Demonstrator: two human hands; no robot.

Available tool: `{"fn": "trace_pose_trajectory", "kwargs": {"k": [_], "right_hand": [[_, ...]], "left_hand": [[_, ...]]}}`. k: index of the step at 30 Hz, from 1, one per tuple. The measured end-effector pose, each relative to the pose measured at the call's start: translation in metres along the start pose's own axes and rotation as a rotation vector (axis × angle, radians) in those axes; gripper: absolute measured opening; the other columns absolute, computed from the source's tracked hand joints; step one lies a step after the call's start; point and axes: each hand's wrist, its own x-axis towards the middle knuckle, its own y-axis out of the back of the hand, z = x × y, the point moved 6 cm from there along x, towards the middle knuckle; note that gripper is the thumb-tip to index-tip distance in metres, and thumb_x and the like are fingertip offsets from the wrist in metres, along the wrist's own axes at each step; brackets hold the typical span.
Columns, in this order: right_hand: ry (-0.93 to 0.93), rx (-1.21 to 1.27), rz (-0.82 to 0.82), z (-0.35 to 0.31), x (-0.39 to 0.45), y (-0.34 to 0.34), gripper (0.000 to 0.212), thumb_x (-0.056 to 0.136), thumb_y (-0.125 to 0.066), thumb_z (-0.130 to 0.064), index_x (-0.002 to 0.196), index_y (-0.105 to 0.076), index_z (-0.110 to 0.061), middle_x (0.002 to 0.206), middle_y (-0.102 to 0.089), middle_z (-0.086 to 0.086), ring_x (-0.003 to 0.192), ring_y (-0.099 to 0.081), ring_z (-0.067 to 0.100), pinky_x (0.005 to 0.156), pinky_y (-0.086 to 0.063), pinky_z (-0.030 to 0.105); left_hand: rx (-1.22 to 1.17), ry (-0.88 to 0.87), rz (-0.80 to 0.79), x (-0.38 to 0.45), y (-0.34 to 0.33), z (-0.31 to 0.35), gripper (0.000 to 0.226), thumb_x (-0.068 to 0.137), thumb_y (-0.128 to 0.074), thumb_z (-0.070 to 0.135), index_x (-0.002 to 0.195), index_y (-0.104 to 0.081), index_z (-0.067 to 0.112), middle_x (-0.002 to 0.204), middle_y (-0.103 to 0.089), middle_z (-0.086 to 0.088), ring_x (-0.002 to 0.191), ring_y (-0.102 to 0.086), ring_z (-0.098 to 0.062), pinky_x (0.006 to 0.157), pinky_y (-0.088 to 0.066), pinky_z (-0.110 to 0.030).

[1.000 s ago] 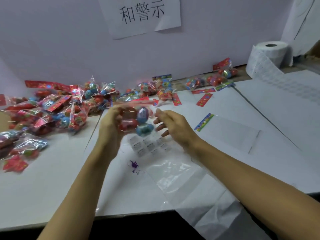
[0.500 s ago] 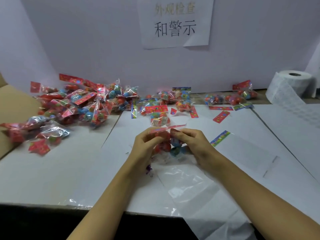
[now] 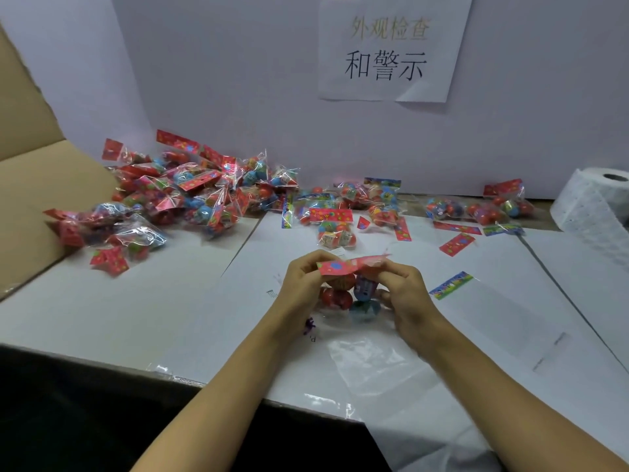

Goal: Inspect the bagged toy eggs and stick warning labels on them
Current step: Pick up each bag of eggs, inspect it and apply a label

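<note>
Both hands' fingers (image 3: 391, 272) still clamped on egg bag (image 3: 347, 284), label roll (image 3: 592, 202) far right, bag heap (image 3: 190, 199) left.

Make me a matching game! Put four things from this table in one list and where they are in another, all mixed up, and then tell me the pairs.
Things:
1. label roll
2. cardboard box
3. paper sign
4. held bag

Places:
A. on the wall
B. far right of the table
C. between both hands
D. far left

Pairs: 1-B, 2-D, 3-A, 4-C. The left hand and right hand both pinch the held bag's red top.
</note>
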Motion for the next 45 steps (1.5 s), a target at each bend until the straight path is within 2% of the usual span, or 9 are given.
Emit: {"fn": "trace_pose_trajectory", "kwargs": {"k": [5,8,10,14,18,25,30,35,45], "right_hand": [[-0.027,0.014,0.01,-0.001,0.0,-0.003,0.018,0.09,-0.071,-0.03,0.082,-0.08,-0.017,0.084,-0.076,0.007,0.078,-0.072,0.02,0.065,-0.059,0.026],[-0.045,-0.036,-0.026,-0.003,-0.005,-0.005,0.041,0.076,-0.072,-0.058,0.088,-0.081,-0.019,0.089,-0.077,0.008,0.081,-0.072,0.019,0.075,-0.059,0.03],[-0.049,-0.039,-0.024,-0.004,-0.006,-0.005,0.05,0.07,-0.073,-0.063,0.091,-0.081,-0.018,0.091,-0.077,0.009,0.083,-0.07,0.02,0.079,-0.057,0.036],[-0.055,-0.057,-0.078,-0.006,-0.008,-0.006,0.05,0.074,-0.079,-0.059,0.097,-0.077,-0.015,0.097,-0.076,0.011,0.089,-0.075,0.024,0.087,-0.055,0.051],[-0.025,-0.034,-0.06,-0.008,-0.007,-0.003,0.04,0.073,-0.085,-0.047,0.098,-0.076,-0.017,0.099,-0.077,0.007,0.095,-0.074,0.024,0.085,-0.059,0.039],[0.006,0.12,0.067,-0.013,-0.003,0.008,0.041,0.071,-0.083,-0.04,0.099,-0.076,-0.011,0.098,-0.076,0.013,0.09,-0.075,0.029,0.074,-0.061,0.031],[0.013,0.099,0.048,-0.017,-0.003,0.008,0.052,0.075,-0.081,-0.037,0.119,-0.068,-0.014,0.106,-0.077,0.003,0.095,-0.075,0.023,0.073,-0.061,0.03],[0.035,0.062,0.028,-0.018,-0.004,0.006,0.034,0.084,-0.077,-0.024,0.116,-0.071,-0.013,0.104,-0.078,0.001,0.094,-0.075,0.02,0.069,-0.06,0.028],[0.043,0.058,0.048,-0.017,-0.003,0.007,0.048,0.072,-0.08,-0.037,0.113,-0.072,-0.015,0.103,-0.078,-0.001,0.093,-0.075,0.018,0.066,-0.058,0.024]], "left_hand": [[-0.08,-0.015,0.018,-0.001,-0.001,0.0,0.02,0.099,-0.066,0.021,0.084,-0.078,0.016,0.086,-0.075,-0.012,0.084,-0.075,-0.026,0.067,-0.062,-0.036],[-0.081,-0.004,0.042,-0.001,0.002,-0.002,0.024,0.098,-0.067,0.031,0.094,-0.078,0.009,0.095,-0.076,-0.018,0.089,-0.076,-0.033,0.069,-0.063,-0.037],[-0.084,0.001,0.043,-0.001,0.002,-0.002,0.023,0.099,-0.066,0.029,0.098,-0.077,0.009,0.094,-0.077,-0.016,0.088,-0.076,-0.03,0.067,-0.061,-0.034],[-0.084,-0.004,0.1,0.001,0.007,-0.002,0.018,0.102,-0.062,0.025,0.099,-0.075,0.013,0.092,-0.078,-0.011,0.089,-0.077,-0.028,0.068,-0.062,-0.035],[-0.14,0.03,0.112,0.004,0.009,-0.002,0.026,0.099,-0.064,0.034,0.104,-0.07,0.009,0.104,-0.076,-0.016,0.094,-0.076,-0.035,0.075,-0.064,-0.041],[-0.124,0.045,-0.122,0.001,-0.004,-0.006,0.041,0.086,-0.078,0.033,0.117,-0.069,0.009,0.105,-0.078,-0.013,0.096,-0.076,-0.033,0.081,-0.063,-0.039],[-0.145,0.003,-0.075,0.002,0.003,-0.001,0.039,0.091,-0.077,0.02,0.125,-0.066,0.005,0.108,-0.078,-0.013,0.098,-0.076,-0.032,0.081,-0.063,-0.036],[-0.123,0.0,-0.022,0.003,0.005,0.001,0.035,0.091,-0.075,0.017,0.124,-0.066,0.007,0.109,-0.078,-0.011,0.095,-0.077,-0.029,0.078,-0.063,-0.034],[-0.122,0.001,-0.015,0.002,0.005,0.002,0.042,0.086,-0.079,0.023,0.123,-0.066,0.008,0.106,-0.078,-0.009,0.096,-0.077,-0.03,0.077,-0.063,-0.034]]}}
